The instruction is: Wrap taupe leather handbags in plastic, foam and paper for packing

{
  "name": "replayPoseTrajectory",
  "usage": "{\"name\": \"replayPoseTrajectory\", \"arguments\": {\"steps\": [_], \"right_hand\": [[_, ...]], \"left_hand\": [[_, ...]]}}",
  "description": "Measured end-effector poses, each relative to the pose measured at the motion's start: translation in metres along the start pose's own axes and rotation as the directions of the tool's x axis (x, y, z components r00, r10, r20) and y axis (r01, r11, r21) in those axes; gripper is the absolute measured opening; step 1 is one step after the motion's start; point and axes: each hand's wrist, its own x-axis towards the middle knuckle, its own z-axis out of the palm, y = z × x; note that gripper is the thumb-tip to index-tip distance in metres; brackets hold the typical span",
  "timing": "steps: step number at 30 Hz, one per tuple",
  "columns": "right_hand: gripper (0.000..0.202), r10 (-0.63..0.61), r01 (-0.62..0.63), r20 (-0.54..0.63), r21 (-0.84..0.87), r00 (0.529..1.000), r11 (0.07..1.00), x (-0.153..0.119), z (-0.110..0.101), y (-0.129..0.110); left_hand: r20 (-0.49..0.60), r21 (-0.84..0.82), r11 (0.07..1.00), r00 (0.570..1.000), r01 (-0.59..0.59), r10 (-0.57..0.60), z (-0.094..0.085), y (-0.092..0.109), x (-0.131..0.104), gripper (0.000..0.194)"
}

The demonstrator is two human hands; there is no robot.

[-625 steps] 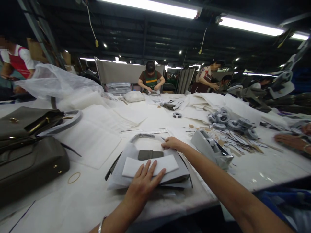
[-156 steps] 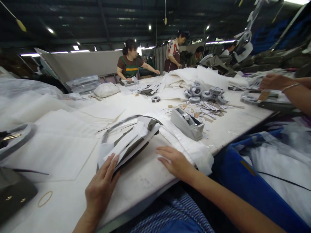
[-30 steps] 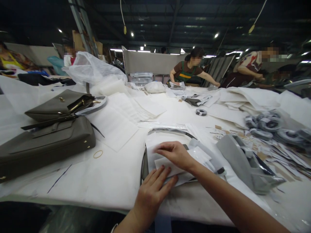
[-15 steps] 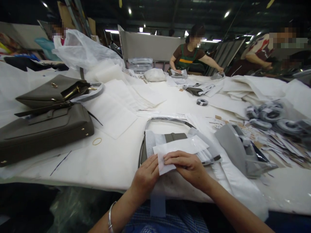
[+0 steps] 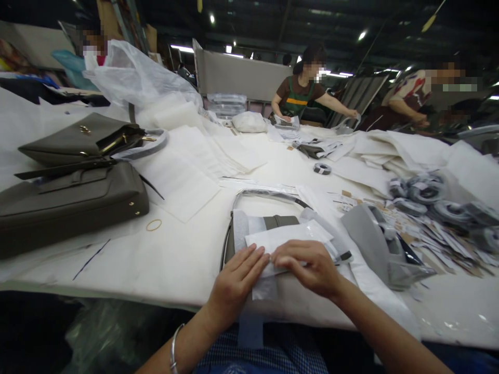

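Note:
An olive-grey handbag lies in front of me, partly covered by white paper, its strap wrapped in clear film and arching behind it. My left hand rests flat on the bag's near edge, fingers together and stretched over the paper. My right hand has its fingers curled and pinched on the white paper, its fingertips meeting those of my left hand. A translucent strip hangs below my fingertips at the near side of the bag.
Two olive-grey bags are stacked at the left, near a rubber band. A grey bag part, wrapped strap coils and scattered tags lie right. Foam sheets spread behind. A person works across the table.
My left hand has moved up and slid further over the paper. My right hand has shifted slightly right, its fingers more curled. The white flap between my hands is now folded down.

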Motion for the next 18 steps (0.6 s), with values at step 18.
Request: {"name": "replayPoseTrajectory", "arguments": {"steps": [18], "right_hand": [[0.031, 0.15, 0.036, 0.416, -0.407, 0.897, 0.913, 0.085, 0.03, 0.084]], "left_hand": [[-0.022, 0.055, 0.998, 1.0, -0.006, 0.008, 0.002, 0.001, -0.002, 0.039]]}}
